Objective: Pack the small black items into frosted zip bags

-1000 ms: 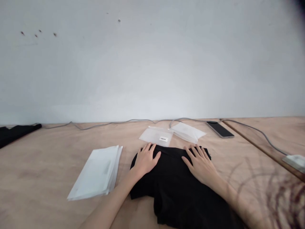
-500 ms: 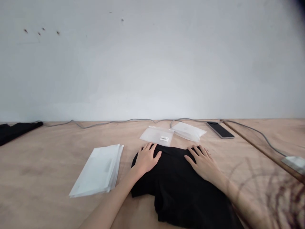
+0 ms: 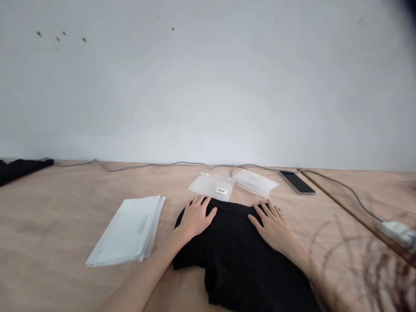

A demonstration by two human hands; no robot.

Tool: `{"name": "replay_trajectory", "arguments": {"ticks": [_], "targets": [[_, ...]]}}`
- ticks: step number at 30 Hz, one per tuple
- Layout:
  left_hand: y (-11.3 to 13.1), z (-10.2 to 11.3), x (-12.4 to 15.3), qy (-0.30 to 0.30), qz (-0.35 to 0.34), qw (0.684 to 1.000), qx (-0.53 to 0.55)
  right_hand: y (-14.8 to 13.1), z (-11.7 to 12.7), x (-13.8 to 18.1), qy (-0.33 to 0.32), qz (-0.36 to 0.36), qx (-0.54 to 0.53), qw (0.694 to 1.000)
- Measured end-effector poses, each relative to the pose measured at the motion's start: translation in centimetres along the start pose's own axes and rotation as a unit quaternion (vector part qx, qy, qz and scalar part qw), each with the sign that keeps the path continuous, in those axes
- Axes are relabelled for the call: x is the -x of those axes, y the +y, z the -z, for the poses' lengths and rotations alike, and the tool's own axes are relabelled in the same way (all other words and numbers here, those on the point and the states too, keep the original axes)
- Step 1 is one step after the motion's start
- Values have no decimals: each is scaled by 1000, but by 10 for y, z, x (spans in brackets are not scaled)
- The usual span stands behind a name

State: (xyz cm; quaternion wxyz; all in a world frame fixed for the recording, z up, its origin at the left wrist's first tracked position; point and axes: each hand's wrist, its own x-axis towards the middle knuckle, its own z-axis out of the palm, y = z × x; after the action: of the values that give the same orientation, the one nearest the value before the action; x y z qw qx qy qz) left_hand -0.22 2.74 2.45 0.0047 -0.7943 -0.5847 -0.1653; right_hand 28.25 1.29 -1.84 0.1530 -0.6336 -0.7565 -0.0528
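A folded black garment (image 3: 240,255), likely a T-shirt, lies on the wooden table (image 3: 65,225) in front of me. My left hand (image 3: 196,218) rests flat on its upper left part, fingers spread, and my right hand (image 3: 271,227) presses flat on its upper right part. Neither hand grips anything. Just beyond the garment lies a translucent zip bag with a barcode label (image 3: 211,186), almost touching it. A second translucent bag (image 3: 253,183) overlaps that bag's right side.
A stack of white plastic bags (image 3: 126,232) lies left of the garment. A smartphone (image 3: 297,182) and a grey cable (image 3: 182,164) lie along the wall. Black fabric (image 3: 19,169) sits at the far left, and a white plug (image 3: 398,234) at the right.
Both hands stay flat on the garment, and the right hand has shifted slightly left. The whole view has tilted, with the table's far edge now lower on the right.
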Motion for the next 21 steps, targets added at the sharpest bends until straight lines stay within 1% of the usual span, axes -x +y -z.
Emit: {"name": "replay_trajectory", "arguments": {"ticks": [6, 21], "targets": [[0, -1, 0, 5, -4, 1000, 0, 1, -2, 0, 7, 4, -3, 1000], [0, -2, 1, 3, 2, 1000, 3, 1, -2, -2, -5, -6, -17, 1000]]}}
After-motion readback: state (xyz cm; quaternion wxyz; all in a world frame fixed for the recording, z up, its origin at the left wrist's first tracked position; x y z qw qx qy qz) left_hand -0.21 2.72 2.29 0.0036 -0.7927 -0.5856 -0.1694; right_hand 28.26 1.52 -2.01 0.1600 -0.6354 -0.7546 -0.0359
